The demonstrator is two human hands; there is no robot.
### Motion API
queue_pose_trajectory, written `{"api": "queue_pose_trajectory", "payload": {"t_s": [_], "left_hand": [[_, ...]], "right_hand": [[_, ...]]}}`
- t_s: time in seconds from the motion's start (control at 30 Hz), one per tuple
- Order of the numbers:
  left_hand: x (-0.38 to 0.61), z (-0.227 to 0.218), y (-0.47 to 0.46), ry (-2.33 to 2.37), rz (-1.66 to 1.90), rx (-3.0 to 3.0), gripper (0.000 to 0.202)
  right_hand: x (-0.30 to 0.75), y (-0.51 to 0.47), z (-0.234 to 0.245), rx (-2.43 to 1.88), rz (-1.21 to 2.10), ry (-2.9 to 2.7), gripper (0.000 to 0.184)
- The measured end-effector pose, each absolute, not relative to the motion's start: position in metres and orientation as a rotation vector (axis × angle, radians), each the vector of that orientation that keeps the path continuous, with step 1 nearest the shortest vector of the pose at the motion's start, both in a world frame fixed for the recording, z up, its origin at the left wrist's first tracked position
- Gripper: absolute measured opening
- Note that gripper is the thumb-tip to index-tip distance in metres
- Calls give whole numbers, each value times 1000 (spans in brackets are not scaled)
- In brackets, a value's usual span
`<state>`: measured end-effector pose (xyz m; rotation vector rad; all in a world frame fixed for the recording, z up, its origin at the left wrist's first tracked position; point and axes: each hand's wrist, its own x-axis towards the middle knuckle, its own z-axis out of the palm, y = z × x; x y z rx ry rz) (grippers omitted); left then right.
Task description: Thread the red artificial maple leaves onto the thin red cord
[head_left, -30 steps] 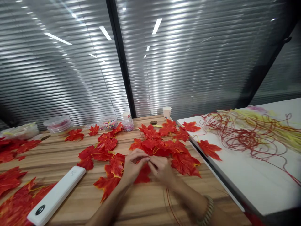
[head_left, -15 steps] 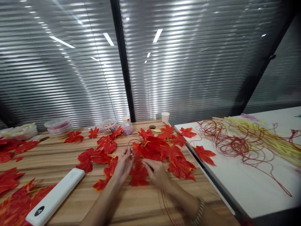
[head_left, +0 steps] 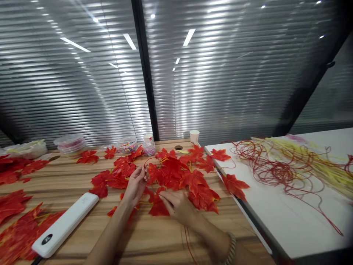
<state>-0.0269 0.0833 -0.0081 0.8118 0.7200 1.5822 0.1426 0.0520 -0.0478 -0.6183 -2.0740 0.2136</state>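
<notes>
My left hand (head_left: 135, 186) is raised over the wooden table (head_left: 82, 176), its fingers pinched on a thin red string (head_left: 151, 159) that arcs up toward a cluster of red maple leaves (head_left: 182, 176). My right hand (head_left: 178, 206) rests lower, fingers closed on the edge of a single red leaf (head_left: 157, 206) lying on the table. More red string (head_left: 189, 239) trails down beside my right wrist, which wears a beaded bracelet.
A long white device (head_left: 64, 224) lies at front left. Loose red leaves (head_left: 16, 213) pile at the left. Plastic tubs (head_left: 70, 143), a bead box (head_left: 127, 146) and paper cups (head_left: 194, 137) line the back. A white table (head_left: 289, 206) on the right carries tangled red and yellow cords (head_left: 278, 165).
My left hand has moved up and left, drawing the red string out from the leaf cluster. My right hand has stayed low on the single leaf. The hands have moved apart.
</notes>
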Motion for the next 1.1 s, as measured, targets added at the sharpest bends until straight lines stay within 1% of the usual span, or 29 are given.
{"api": "queue_pose_trajectory", "payload": {"t_s": [0.17, 0.27, 0.4, 0.5, 0.63, 0.77, 0.83, 1.1], "left_hand": [[-34, 1, 80, 728, 1533, 872, 23], [-41, 7, 80, 682, 1501, 804, 22], [-52, 14, 78, 618, 1465, 798, 21], [-56, 15, 78, 615, 1459, 864, 21], [-53, 14, 78, 645, 1457, 851, 27], [-49, 14, 76, 754, 1482, 845, 38], [-48, 14, 76, 800, 1489, 858, 40], [-48, 5, 85, 925, 1754, 972, 32]], "right_hand": [[141, 54, -55, -697, 85, -2025, 27], [140, 58, -58, -726, 100, -2023, 33], [139, 62, -55, -706, 155, -2027, 29], [140, 64, -55, -715, 153, -2018, 30], [142, 65, -58, -736, 161, -2045, 28], [145, 67, -57, -758, 184, -2072, 27], [146, 68, -56, -781, 188, -2074, 27], [147, 73, -62, -791, 214, -1942, 24]]}}
